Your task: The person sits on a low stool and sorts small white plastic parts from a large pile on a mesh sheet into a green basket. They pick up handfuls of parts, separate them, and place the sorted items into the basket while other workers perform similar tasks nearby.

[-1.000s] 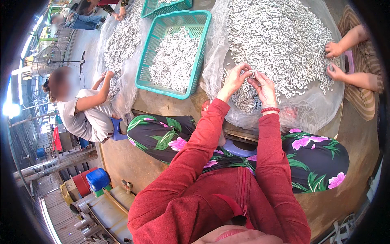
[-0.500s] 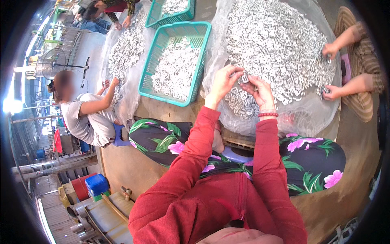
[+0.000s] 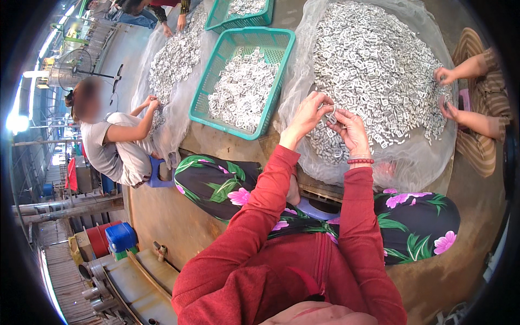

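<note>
The buckle [image 3: 332, 115] is pinched at the fingertips by the left hand [image 3: 306, 116]; whether the right hand's [image 3: 353, 130] grip, just beside it, is closed cannot be told. The pile [image 3: 374, 70] is spread below and beyond the grip; a basket [image 3: 222, 129] is placed to its left. The buckle is judged light, stiff and rather slippery; it is best taken by its outer edges, between thumb and forefinger.

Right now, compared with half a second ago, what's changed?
The co-worker's hands on the right have drawn closer together at the edge of the pile. Your left hand and right hand still meet at a small piece; the nearer green basket stays put.
</note>
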Available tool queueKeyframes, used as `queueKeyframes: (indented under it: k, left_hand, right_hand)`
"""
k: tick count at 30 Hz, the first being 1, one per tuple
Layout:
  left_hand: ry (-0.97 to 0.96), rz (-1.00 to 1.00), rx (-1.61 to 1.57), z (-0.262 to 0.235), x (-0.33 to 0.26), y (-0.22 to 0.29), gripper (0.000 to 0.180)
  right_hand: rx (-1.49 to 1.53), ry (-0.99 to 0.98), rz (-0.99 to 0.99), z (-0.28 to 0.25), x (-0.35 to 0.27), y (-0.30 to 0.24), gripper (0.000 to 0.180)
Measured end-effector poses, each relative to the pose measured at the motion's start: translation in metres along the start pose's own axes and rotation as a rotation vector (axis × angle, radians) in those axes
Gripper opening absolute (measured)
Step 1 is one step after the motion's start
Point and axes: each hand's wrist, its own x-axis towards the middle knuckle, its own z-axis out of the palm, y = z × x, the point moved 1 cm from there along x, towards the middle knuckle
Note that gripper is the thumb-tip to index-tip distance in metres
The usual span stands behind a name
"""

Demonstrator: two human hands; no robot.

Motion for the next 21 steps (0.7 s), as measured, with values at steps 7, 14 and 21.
queueKeyframes:
  k: [7,14,21]
  left_hand:
    - [0.19,0.114,0.078,-0.002,-0.003,0.014,0.015]
    - [0.125,0.028,-0.123,0.006,-0.008,0.005,0.015]
    - [-0.022,-0.302,-1.342,-0.013,-0.007,0.003,0.018]
  right_hand:
    - [0.107,0.109,-0.001,0.002,-0.001,0.004,0.014]
    - [0.197,0.198,-0.041,0.009,-0.001,0.003,0.015]
    - [-0.03,0.128,-0.14,0.011,-0.004,0.0,0.016]
